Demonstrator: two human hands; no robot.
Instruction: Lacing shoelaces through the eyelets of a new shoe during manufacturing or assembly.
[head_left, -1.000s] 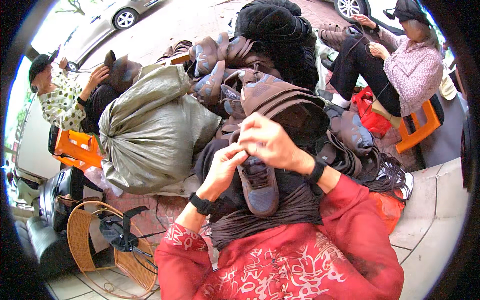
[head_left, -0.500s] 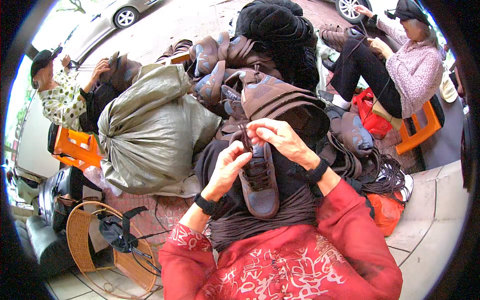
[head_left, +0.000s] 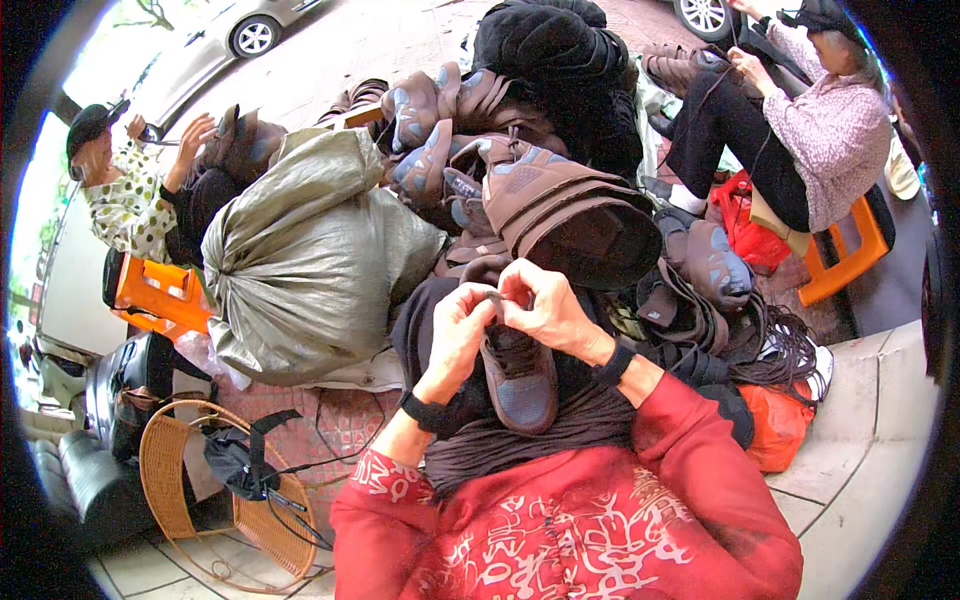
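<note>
- While balancing a brown shoe (head_left: 524, 390) with a textured blue-grey toe on the lap (head_left: 582, 368), toe inward, pinching thin dark lace (head_left: 494, 297) between closed fingertips of left hand (head_left: 455, 335) and right hand (head_left: 550, 312).
- Draping a ropy dark bundle (head_left: 590, 420) below the toe.
- Drawing fingertips closer together than half a second ago, hiding loops then standing above.
- Facing a creased grey sack (head_left: 300, 290) and nested brown uppers (head_left: 540, 190), over red paving (head_left: 330, 420), near a woven wicker chair (head_left: 165, 475).
</note>
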